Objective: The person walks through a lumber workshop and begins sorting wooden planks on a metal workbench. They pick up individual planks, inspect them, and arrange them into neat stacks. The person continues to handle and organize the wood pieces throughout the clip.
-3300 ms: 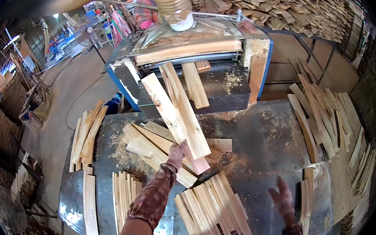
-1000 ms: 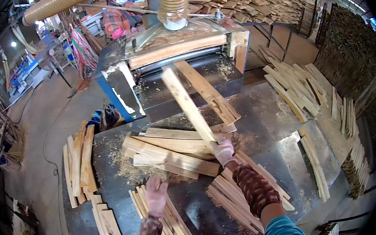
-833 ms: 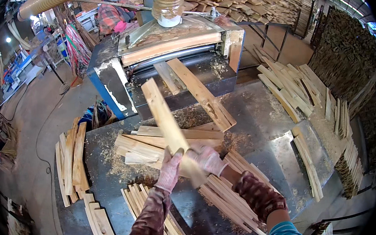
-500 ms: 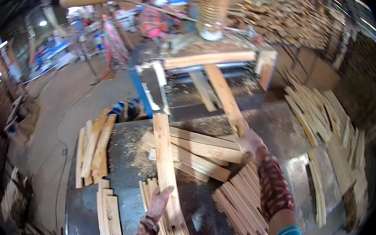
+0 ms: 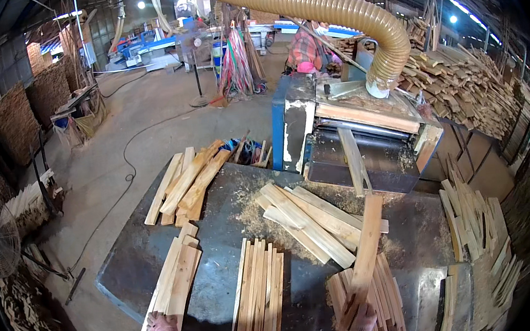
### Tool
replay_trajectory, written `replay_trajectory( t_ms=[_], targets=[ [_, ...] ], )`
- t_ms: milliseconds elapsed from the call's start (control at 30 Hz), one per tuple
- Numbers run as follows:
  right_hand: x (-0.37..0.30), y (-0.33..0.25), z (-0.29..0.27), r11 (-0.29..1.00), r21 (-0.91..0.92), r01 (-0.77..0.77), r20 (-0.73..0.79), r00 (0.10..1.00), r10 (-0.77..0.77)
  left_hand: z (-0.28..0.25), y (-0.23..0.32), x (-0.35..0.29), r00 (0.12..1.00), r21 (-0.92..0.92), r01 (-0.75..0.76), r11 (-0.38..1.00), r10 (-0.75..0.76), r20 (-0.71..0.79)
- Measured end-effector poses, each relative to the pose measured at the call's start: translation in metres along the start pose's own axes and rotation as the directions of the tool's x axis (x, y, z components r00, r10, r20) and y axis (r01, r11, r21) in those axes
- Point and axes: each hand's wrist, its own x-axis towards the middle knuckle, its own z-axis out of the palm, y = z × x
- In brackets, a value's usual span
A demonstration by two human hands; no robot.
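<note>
My left hand lies on the near end of a short pile of pale boards at the table's left side, its fingers laid over the wood. Low on the right, my right hand is closed round the near end of a wooden board. That board tilts up and away over a bundle of narrow strips. Its far end is near the planer's bed, where another narrow board pokes out from under the roller. Between my hands lies a row of upright-edged strips.
Loose boards lie crossed amid shavings on the dark metal table. The planer stands beyond, under a ribbed tan hose. More boards lie far left, offcuts at right. A person is behind the planer.
My view has swung left. My left hand has let go of its board and moved to the left pile. My right hand has drawn its board back from the planer toward me.
</note>
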Motion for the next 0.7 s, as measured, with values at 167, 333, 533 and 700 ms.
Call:
replay_trajectory(
  t_ms=[167,333,533,700],
  targets=[
    [-0.073,-0.021,0.008,0.996,0.074,-0.044,0.320,0.947,0.018,0.040,0.054,-0.015,0.890,-0.017,-0.308,0.951,0.282,-0.359],
    [-0.124,-0.053,0.040,0.992,0.074,-0.104,0.698,0.716,0.024,-0.001,0.227,-0.104,0.577,-0.883,0.334,0.329,0.670,0.467],
    [-0.090,-0.065,0.080,0.726,-0.050,0.686,0.377,0.686,-0.622,-0.009,0.268,-0.085,0.336,-0.693,0.698,0.181,0.772,0.539],
    [0.036,-0.165,0.059,0.872,-0.079,0.483,0.113,0.873,-0.474,0.070,0.164,0.044,0.604,-0.802,0.339,0.492,0.540,0.587]
  ],
)
